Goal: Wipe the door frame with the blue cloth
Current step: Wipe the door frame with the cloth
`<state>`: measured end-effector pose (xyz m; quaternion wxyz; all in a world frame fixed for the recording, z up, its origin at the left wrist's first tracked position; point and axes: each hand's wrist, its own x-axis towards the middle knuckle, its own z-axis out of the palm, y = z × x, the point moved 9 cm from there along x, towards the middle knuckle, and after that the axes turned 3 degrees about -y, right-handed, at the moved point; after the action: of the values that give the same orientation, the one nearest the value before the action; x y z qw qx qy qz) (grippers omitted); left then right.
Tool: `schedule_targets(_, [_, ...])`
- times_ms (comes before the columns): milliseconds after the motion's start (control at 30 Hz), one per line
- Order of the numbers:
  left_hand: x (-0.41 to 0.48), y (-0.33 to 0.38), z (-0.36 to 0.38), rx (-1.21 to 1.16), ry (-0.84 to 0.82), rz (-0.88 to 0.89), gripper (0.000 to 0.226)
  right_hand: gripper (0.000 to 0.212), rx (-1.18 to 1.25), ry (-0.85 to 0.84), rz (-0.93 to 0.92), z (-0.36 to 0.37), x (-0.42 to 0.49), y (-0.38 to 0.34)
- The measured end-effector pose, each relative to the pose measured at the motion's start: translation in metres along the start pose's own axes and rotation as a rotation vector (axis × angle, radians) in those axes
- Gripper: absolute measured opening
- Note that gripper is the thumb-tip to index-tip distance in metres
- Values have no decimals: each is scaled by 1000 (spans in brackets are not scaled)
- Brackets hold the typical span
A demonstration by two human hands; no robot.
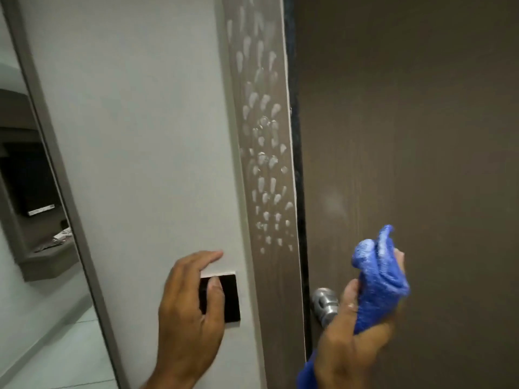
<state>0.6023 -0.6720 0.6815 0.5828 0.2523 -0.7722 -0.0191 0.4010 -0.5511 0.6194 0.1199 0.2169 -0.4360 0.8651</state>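
The brown door frame (276, 290) runs top to bottom through the middle, speckled with white foam streaks (264, 136) over most of its height. My right hand (354, 352) grips the bunched blue cloth (377, 279) in front of the dark brown door (407, 122), just right of the frame and not touching it. My left hand (191, 310) rests flat on the white wall (134, 122), with its thumb over a black switch plate (229, 297) and fingers spread.
A silver door knob (324, 303) sticks out of the door between the frame and my right hand. At far left a grey-framed opening (56, 153) shows a shelf with small items and a tiled floor.
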Motion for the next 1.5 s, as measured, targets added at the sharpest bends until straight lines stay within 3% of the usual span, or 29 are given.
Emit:
schedule_targets(133, [48, -13, -14, 101, 109, -26, 34, 71, -219, -224, -245, 74, -9, -9])
schedule_targets(267, [97, -17, -12, 191, 165, -17, 41, 85, -798, -444, -270, 141, -23, 18])
schedule_targets(500, [149, -16, 7, 542, 86, 107, 58, 75, -1070, -440, -517, 146, -18, 45])
schedule_targets(733, [159, -25, 21, 755, -22, 251, 67, 74, -984, -512, -571, 172, -2, 21])
schedule_targets(1000, [158, -26, 19, 763, -8, 334, 66, 75, -853, -318, -665, 263, 86, -125])
schedule_targets(1267, [159, -26, 20, 733, -9, 369, 67, 78, -930, -346, -666, 227, 43, -68])
schedule_targets(1500, [222, 2, -2, 676, 104, 278, 66, 77, -896, -298, -703, 284, 96, -146])
